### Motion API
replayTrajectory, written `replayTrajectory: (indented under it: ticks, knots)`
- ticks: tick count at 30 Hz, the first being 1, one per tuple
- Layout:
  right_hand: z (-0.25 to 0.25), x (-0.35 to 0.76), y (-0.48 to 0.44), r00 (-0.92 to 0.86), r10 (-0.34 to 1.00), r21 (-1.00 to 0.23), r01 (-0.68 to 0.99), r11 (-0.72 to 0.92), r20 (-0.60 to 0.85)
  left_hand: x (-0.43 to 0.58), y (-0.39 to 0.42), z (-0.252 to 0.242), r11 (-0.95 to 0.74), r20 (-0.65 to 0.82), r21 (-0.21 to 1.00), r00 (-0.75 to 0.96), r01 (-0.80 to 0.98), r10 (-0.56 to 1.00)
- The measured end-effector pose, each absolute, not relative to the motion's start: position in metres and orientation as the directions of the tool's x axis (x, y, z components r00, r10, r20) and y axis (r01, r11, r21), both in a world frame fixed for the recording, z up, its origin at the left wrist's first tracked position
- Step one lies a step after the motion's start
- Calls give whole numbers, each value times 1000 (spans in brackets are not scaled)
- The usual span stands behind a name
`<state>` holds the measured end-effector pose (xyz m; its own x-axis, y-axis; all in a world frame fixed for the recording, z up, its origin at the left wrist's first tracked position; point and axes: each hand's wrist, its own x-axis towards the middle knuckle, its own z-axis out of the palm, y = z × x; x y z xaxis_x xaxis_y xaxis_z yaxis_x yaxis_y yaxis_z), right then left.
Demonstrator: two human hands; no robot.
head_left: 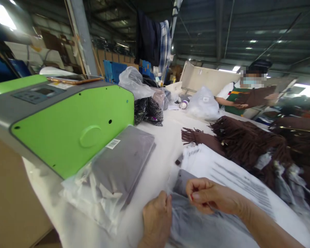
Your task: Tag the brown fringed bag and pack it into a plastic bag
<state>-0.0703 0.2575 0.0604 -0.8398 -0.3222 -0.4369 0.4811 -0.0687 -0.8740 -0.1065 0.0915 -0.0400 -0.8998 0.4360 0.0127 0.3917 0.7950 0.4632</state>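
Note:
A clear plastic bag (196, 224) with grey fabric inside lies in front of me at the bottom centre. My left hand (157, 217) is closed on the bag's left edge. Above the bag is my right hand (209, 196), its thumb and fingers pinched together; whatever it holds, if anything, is too small to tell. A bagged grey item (121, 158) with a white barcode label lies to the left, against the green side of a machine (72, 137). Under and behind my right hand spreads a white printed sack (222, 168).
Dark brown fringed scarves (253, 144) are piled at the right. Clear plastic bags (204, 103) and a black plastic bundle (148, 110) sit further back on the white table (167, 137). A masked person (232, 96) stands across, holding brown fabric.

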Motion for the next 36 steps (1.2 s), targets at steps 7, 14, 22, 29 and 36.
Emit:
replayTrajectory:
  ticks: [7, 14, 22, 29, 36]
  knots:
    - [46, -76, 255, -810, -369, -820, 544, -181, -456, -106, 92, -43, 779, 56, 498, -911, 381, 409]
    - [38, -77, 246, -838, -246, -832, 531, -159, -488, -104, 92, -50, 708, 295, 527, -883, 469, 365]
    - [31, -75, 241, -854, -178, -845, 514, -145, -489, -109, 89, -48, 499, 493, 525, -724, 689, 482]
    - [27, -76, 241, -864, -156, -864, 495, -87, -479, -105, 84, -34, 444, 299, 659, -754, 607, 585]
    - [27, -78, 239, -858, -132, -864, 503, -24, -496, -104, 87, -35, 498, 310, 595, -752, 631, 581]
